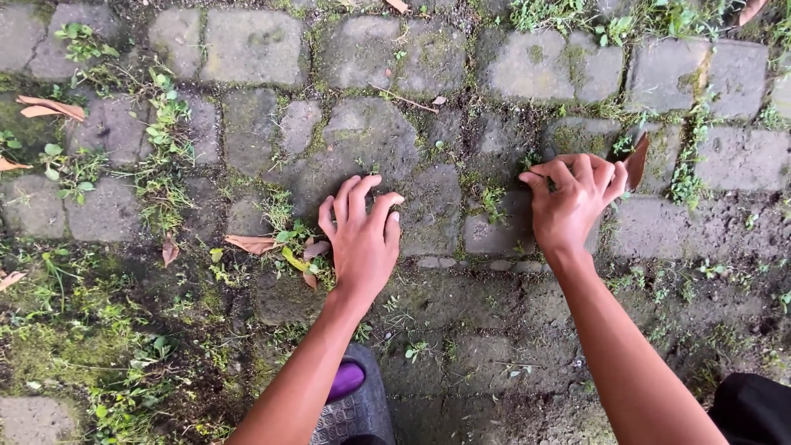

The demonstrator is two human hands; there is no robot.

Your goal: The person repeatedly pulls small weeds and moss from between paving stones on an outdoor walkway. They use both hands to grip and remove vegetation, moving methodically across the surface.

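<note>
Outdoor ground of grey paving stones point(362, 136), mossy, with weeds point(165, 124) and dry brown leaves point(255, 244) in the joints. Left hand point(362, 239) rests palm down on a stone beside a small weed clump point(292, 239), fingers point(350, 194) spread and holding nothing. Right hand point(573, 202) is curled, fingers point(548, 173) pinched near a grass tuft point(494, 202); cannot tell if they grip anything. Dark sandal point(358, 408) below.
</note>
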